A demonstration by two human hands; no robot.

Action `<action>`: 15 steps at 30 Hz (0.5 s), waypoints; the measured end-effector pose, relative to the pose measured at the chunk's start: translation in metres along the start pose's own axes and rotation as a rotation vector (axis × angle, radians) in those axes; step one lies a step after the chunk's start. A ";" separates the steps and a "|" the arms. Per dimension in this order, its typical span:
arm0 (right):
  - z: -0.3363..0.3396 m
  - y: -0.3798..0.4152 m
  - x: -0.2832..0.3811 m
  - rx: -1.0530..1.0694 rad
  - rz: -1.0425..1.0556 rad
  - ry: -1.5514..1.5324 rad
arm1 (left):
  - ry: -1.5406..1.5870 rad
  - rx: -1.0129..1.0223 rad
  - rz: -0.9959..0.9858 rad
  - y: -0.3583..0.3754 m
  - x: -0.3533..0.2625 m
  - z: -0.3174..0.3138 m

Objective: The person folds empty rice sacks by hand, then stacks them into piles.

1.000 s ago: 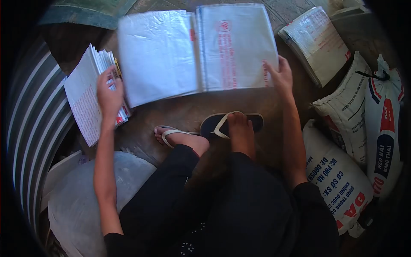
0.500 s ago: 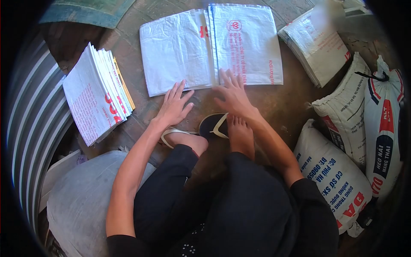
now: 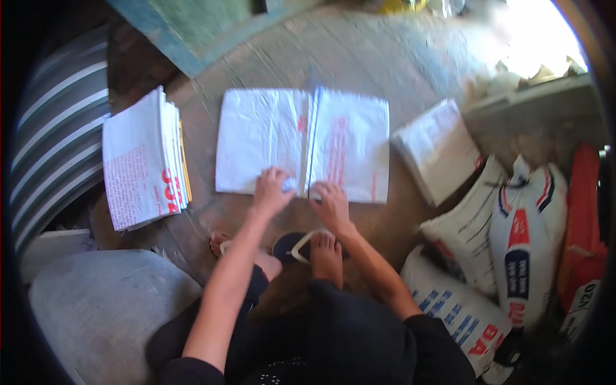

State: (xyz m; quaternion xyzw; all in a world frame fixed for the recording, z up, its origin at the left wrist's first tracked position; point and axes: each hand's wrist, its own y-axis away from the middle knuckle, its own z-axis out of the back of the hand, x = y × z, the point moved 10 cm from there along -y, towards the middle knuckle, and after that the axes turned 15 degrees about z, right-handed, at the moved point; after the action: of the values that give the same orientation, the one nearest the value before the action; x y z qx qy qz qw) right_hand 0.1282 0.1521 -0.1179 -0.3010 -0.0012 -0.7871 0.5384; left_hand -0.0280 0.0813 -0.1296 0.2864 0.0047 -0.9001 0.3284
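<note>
Two folded white woven plastic sacks lie side by side on the floor in front of me. The left folded sack point(image 3: 256, 138) is mostly plain, with a bit of red print near its inner edge. The right folded sack point(image 3: 356, 144) carries red lettering and a blue line along its inner edge. My left hand point(image 3: 274, 192) rests on the left sack's near edge, fingers bent and thumb apart. My right hand point(image 3: 331, 205) touches the right sack's near inner corner, fingers slightly curled and thumb apart. Motion blurs the fingertips a little.
A stack of folded sacks point(image 3: 138, 167) stands at left beside corrugated metal sheeting point(image 3: 61, 135). Another sack stack point(image 3: 439, 151) lies at right. Filled sacks point(image 3: 529, 224) crowd the lower right. A large grey bundle point(image 3: 109, 308) sits lower left. My sandalled feet point(image 3: 327, 256) are close in front.
Both hands have come down onto the sacks' near edges, closer together, their fingers more bent. The view has tilted up, showing more floor and a bright opening at upper right.
</note>
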 end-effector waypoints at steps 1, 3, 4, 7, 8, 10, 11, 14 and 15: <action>-0.006 0.001 -0.001 0.058 0.053 -0.021 | 0.042 -0.080 0.040 0.003 0.005 -0.007; 0.000 -0.002 -0.009 0.146 -0.013 -0.142 | 0.123 -0.229 0.093 0.014 0.011 -0.004; 0.010 -0.004 -0.016 0.177 -0.122 -0.241 | 0.120 -0.322 0.067 0.019 0.011 0.002; 0.059 -0.019 -0.059 0.134 -0.427 -0.160 | 0.439 -0.454 0.253 0.014 0.035 0.022; 0.081 -0.016 -0.075 0.097 -0.532 -0.074 | 0.596 -0.522 0.348 0.014 0.046 0.031; 0.165 -0.024 -0.100 -0.476 -0.413 -0.050 | 0.832 -0.611 0.521 0.010 0.060 0.069; 0.200 -0.016 -0.126 -0.545 -0.405 0.135 | 0.812 -0.755 0.549 0.007 0.067 0.100; 0.313 0.005 -0.173 -1.075 -0.549 0.043 | 0.806 -1.120 0.534 0.011 0.097 0.183; 0.342 0.017 -0.190 -1.114 -0.616 0.180 | 0.982 -1.128 0.631 0.015 0.119 0.190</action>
State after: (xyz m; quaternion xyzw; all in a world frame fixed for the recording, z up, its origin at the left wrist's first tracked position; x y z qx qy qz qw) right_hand 0.3498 0.4169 0.0666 -0.4542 0.3664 -0.8106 0.0487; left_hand -0.1905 -0.0375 -0.0300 0.4280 0.5202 -0.3990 0.6221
